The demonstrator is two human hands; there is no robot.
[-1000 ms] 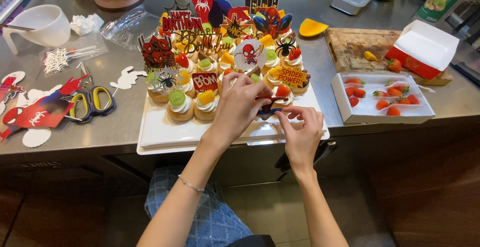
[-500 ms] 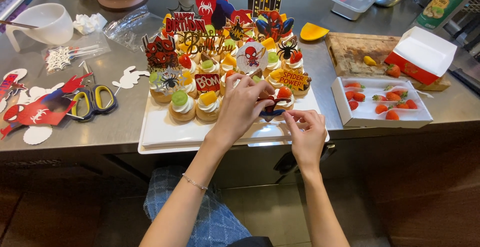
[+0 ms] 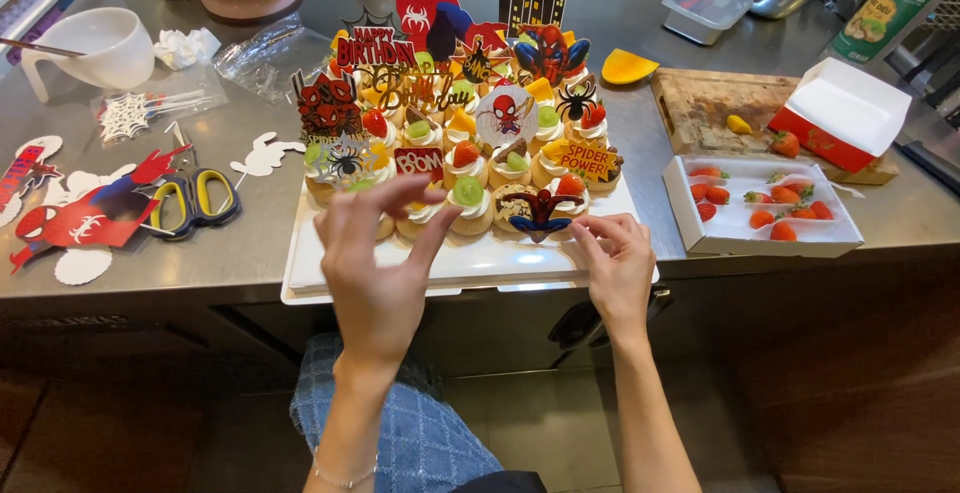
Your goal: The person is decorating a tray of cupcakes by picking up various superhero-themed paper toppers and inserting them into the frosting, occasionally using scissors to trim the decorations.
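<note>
Steel counter (image 3: 620, 38) fills our view, with a white tray (image 3: 440, 268) of decorated tartlets (image 3: 470, 158) at its near edge. We see our left hand (image 3: 375, 253) lifted above the tray's front left part, fingers spread wide and holding nothing. Our right hand (image 3: 615, 263) sits at the tray's front right edge, fingers curled narrow with the tips close together; whether they pinch anything small we cannot tell. A paper superhero topper (image 3: 540, 208) lies on the front tartlet just beside those fingertips.

We judge the step in hand to be the placing and tidying of toppers on the front row. The next move seems to call for a light touch at the topper without pressing the cream or fruit below.

Against the picture half a second back, our left hand has drawn off the tartlets it was touching and opened, and our right has stayed near the same front corner. Scissors (image 3: 195, 198) and paper cut-outs (image 3: 85, 218) lie to the left, a box of strawberries (image 3: 765, 208) to the right
</note>
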